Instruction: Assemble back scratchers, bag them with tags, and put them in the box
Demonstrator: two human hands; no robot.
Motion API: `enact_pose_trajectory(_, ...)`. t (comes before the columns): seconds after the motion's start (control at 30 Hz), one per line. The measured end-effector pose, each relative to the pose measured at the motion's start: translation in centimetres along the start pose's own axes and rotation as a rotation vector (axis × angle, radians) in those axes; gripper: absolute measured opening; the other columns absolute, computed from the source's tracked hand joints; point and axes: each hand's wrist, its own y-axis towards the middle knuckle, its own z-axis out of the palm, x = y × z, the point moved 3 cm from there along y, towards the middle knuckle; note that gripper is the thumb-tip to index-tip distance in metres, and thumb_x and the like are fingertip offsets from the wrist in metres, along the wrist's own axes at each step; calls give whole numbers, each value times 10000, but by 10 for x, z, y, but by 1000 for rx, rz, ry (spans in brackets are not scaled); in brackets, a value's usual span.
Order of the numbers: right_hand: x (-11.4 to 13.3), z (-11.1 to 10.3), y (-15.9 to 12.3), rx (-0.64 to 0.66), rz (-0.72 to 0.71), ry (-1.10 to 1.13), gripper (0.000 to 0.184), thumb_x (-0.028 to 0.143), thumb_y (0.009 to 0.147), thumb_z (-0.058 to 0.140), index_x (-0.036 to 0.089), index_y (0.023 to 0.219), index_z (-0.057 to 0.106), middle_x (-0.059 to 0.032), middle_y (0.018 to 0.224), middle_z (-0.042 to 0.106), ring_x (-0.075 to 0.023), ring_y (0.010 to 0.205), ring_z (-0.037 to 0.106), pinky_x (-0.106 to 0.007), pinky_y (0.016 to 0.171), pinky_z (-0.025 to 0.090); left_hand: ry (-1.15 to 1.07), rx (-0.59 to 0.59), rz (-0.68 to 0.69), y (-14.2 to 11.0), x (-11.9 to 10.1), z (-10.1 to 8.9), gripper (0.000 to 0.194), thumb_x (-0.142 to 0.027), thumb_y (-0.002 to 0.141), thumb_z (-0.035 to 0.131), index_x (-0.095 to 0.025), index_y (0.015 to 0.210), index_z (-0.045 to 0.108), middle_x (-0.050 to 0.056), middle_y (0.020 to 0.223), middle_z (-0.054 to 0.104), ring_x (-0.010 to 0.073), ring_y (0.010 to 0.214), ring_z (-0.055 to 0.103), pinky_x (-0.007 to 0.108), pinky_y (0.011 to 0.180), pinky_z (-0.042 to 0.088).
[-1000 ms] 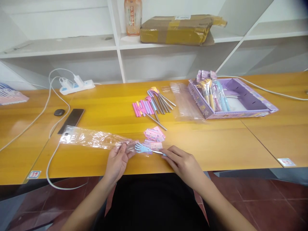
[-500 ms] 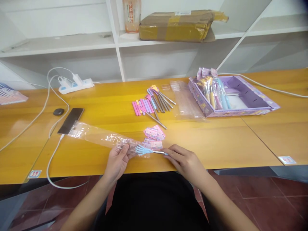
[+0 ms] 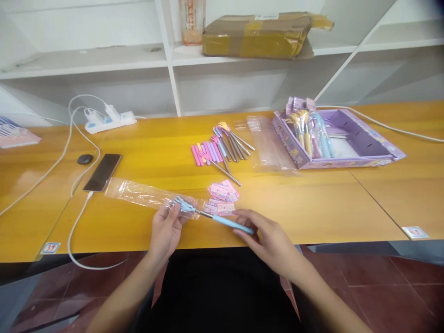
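Observation:
My left hand [image 3: 168, 229] pinches a clear plastic bag [image 3: 135, 192] near its right end, the thumb on top. A hand-shaped back scratcher [image 3: 229, 222] has its light-blue head inside the bag's end, by my left thumb. Its short metal rod and blue handle stick out to the right. My right hand [image 3: 267, 233] is closed on the handle's far end. Just beyond lie small pink and purple printed cards [image 3: 224, 192]. Farther back are pink, purple and yellow handles [image 3: 206, 153] and several metal rods [image 3: 236, 145] with coloured hand-shaped heads.
Flat clear bags [image 3: 268, 145] lie beside a purple box [image 3: 347, 163] holding bagged back scratchers. At left are a phone [image 3: 103, 172], a black mouse-like object [image 3: 85, 159], a power strip [image 3: 111, 122] and white cables. A taped carton [image 3: 256, 37] and a bottle [image 3: 192, 23] stand on the shelf.
The back scratcher has moved left, its head going into the bag under my left thumb. More of its blue handle now shows by my right hand. The bag's far end has shifted off the phone.

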Motion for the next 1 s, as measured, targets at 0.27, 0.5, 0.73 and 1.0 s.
enact_pose_trajectory(0.27, -8, -15, -3, 232, 164, 523, 320, 462, 988, 787, 229, 1207, 785, -58, 983, 785, -181, 825, 762, -299, 732, 634, -37, 26, -63, 2, 0, -5, 347, -360, 874, 930, -137, 1100, 788, 103, 1105, 836, 221, 966, 824, 277, 794, 695)
enact_pose_trajectory(0.5, -7, 18, 9, 147, 225, 540, 351, 517, 860, 904, 204, 899, 751, -18, 806, 764, -170, 714, 719, -303, 686, 584, 99, 287, -212, -9, 9, 4, 360, -413, 844, 943, -130, 1019, 807, 141, 998, 851, 309, 894, 835, 461, 849, 707)
enact_pose_trajectory(0.73, 1, 50, 19, -38, 132, 400, 582, 635, 757, 949, 234, 866, 542, 43, 757, 591, -122, 631, 523, -257, 576, 431, 455, 543, -298, -17, 11, 8, 294, -403, 916, 867, -159, 1077, 844, 141, 1111, 854, 322, 1051, 820, 420, 974, 645)
enact_pose_trajectory(1.0, 14, 40, 14, 22, -386, 170, 505, 437, 895, 891, 262, 1304, 652, -80, 1161, 605, -213, 1013, 657, -339, 833, 620, 283, 391, -262, -11, 10, 9, 396, -495, 897, 873, -127, 1005, 776, 119, 964, 822, 244, 875, 778, 344, 827, 624)
